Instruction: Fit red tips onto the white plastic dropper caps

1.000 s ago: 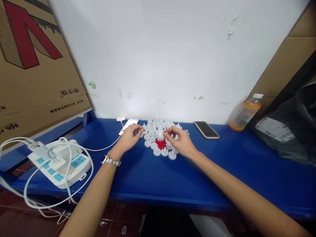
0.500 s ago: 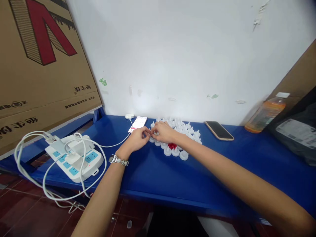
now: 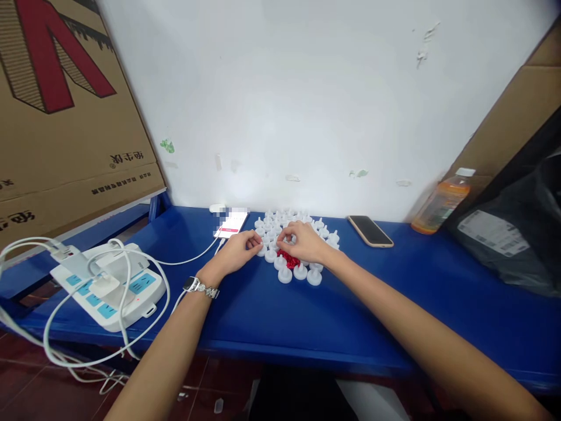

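Note:
Several white, translucent plastic caps with pointed nozzles [image 3: 284,275] stand close together on the blue table [image 3: 272,316]. Among them lies a small heap of shiny red pieces [image 3: 289,259], partly covered by my right hand [image 3: 304,241]. That hand hovers over the group with thumb and forefinger pinched; anything between them is too small to make out. At the left edge of the caps is my left hand [image 3: 240,251], wearing a wristwatch [image 3: 191,285]. Its fingers are curled against the thumb, and whatever they may hold is hidden.
A lit phone [image 3: 232,225] on a cable lies left of the caps; a dark-screened phone [image 3: 370,231] lies right. Beyond it stand an orange drink bottle [image 3: 442,202] and a dark plastic bag [image 3: 521,234]. A power strip [image 3: 105,292] with looping white cables occupies the left.
My hands, whose fingertips met over the caps, have come apart; the right has drawn away rightward relative to the left. More of the red heap shows. The whole view has shifted slightly.

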A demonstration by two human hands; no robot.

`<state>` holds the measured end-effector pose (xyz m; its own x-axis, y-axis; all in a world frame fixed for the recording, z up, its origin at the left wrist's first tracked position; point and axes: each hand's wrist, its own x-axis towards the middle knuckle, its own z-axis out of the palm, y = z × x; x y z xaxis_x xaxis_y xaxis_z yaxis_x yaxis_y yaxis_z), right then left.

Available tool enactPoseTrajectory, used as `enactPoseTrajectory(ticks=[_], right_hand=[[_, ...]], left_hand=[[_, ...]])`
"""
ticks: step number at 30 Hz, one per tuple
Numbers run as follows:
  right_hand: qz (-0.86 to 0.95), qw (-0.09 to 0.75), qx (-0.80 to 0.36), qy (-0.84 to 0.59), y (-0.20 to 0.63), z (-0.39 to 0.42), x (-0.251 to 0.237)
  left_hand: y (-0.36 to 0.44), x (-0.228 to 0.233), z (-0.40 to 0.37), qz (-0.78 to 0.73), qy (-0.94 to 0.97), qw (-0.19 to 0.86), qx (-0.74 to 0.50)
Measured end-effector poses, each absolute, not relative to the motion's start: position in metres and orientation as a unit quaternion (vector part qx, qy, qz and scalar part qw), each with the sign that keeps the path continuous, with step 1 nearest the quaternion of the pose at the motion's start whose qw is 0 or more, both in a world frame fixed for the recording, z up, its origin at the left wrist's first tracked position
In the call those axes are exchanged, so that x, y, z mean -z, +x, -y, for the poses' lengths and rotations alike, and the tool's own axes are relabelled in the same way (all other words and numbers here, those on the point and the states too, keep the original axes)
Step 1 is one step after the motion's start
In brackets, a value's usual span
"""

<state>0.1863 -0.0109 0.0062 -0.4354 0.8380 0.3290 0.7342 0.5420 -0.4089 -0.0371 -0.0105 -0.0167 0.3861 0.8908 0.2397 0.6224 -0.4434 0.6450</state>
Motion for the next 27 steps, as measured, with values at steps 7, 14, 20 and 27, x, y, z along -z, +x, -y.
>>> enactPoseTrajectory(ticks=[7,14,20,27], right_hand=[[0.873,0.260,-0.073,-0.405,0.203,0.050,-0.005],[0.868,0.237,0.097,-0.425,0.205,0.074,0.013],[0.846,0.225,0.106,-0.472,0.215,0.056,0.021],[0.840,0.223,0.096,-0.485,0.219,0.048,0.023]], left_hand=[[-0.033,0.006,0.022,-0.496,0.802,0.151,-0.297],[0.001,0.016,0.044,-0.468,0.806,-0.009,-0.362],[0.016,0.037,0.039,-0.512,0.799,-0.045,-0.312],[0.016,0.041,0.025,-0.579,0.758,0.056,-0.294]])
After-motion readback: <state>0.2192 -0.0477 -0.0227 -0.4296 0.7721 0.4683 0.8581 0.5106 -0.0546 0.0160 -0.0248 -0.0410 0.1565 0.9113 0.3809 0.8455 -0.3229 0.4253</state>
